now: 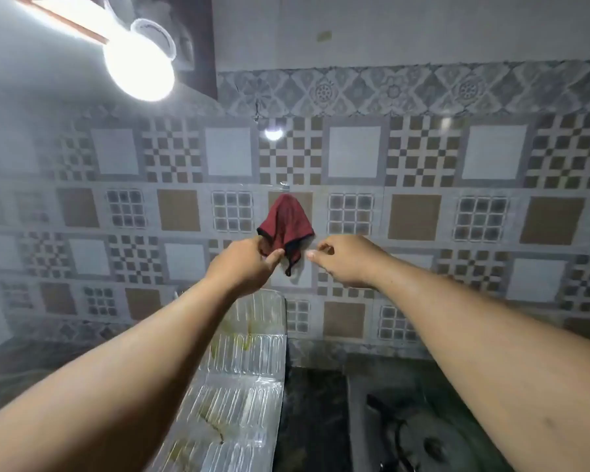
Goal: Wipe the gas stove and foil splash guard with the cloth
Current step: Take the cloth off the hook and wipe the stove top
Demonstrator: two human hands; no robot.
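Back wall (423, 155) is tiled in patterned squares: white, tan, checkerboard and grid motifs, with a grey floral border band (406, 88) above and plain pale wall over that. A lit bulb (138, 68) glares at upper left beside a long bright strip fixture (65, 13); a small reflection of the light (273, 133) shows on the tiles near centre. Dark table (315, 420) runs along the foot of the wall, its surface dim and hard to resolve.
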